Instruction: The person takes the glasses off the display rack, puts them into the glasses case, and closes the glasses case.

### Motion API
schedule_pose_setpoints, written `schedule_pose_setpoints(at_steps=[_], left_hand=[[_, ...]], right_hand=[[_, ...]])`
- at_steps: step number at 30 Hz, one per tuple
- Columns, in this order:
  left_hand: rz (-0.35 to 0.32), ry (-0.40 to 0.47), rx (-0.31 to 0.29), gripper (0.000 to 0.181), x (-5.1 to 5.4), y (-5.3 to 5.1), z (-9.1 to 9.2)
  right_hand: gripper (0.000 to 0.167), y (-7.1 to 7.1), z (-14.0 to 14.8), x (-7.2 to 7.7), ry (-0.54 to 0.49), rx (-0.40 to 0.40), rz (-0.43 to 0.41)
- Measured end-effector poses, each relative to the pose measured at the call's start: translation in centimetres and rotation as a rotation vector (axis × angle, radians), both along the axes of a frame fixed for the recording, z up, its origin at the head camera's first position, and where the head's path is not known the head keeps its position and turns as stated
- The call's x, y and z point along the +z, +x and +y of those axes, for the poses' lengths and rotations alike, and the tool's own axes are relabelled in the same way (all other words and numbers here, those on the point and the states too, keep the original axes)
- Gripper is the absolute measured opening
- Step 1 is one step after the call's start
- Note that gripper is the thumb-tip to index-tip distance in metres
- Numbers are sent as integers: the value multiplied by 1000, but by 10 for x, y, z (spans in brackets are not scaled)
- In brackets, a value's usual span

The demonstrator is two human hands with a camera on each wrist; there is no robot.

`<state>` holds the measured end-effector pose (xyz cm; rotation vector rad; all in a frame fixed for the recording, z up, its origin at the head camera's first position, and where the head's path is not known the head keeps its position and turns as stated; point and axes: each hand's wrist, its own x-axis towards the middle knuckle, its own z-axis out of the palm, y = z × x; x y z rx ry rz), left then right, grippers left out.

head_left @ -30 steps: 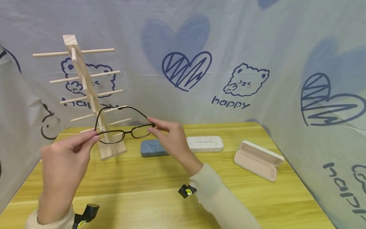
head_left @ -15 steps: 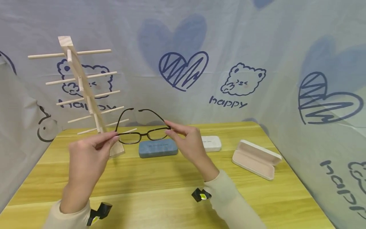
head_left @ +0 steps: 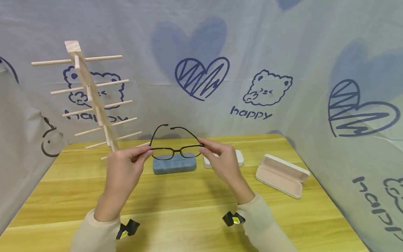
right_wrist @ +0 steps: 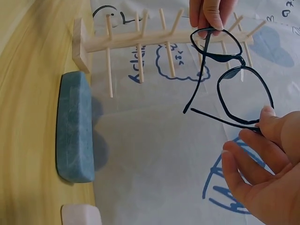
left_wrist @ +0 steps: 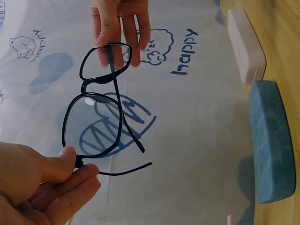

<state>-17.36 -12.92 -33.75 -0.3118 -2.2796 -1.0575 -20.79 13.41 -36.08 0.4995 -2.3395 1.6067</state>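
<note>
Black-framed eyeglasses (head_left: pixel 177 151) are held up above the table, their temples unfolded and pointing away toward the back cloth. My left hand (head_left: pixel 126 171) pinches them at the left hinge between thumb and fingers. At the opposite hinge, my right hand (head_left: pixel 225 162) pinches the frame the same way. Both wrist views show the glasses (left_wrist: pixel 93 124) spanning from one hand to the other. Behind and below the lenses lies a closed blue glasses case (head_left: pixel 174 165). A closed white glasses case (head_left: pixel 239 158) is partly hidden by my right hand.
A wooden peg rack (head_left: pixel 91 94) stands at the back left, its base hidden behind my left hand. An open white case with a pink lining (head_left: pixel 278 176) lies at the right of the wooden table (head_left: pixel 189 224). Patterned cloth (head_left: pixel 201 42) hangs behind and at both sides.
Both hands have carried the glasses rightward, away from the peg rack and slightly lower, to in front of the blue case. The grip at both hinges is unchanged.
</note>
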Motion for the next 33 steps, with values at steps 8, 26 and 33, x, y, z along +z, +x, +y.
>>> schedule_pose_setpoints(at_steps=[8, 26, 33], left_hand=[[-44, -4, -35, 11, -8, -3, 5], [-58, 11, -83, 11, -19, -10, 7], [-138, 35, -98, 16, -23, -9, 10]], right_hand=[[23, -1, 5, -6, -7, -35, 23], [17, 4, 7, -10, -107, -23, 41], [18, 4, 10, -12, -126, -33, 44]])
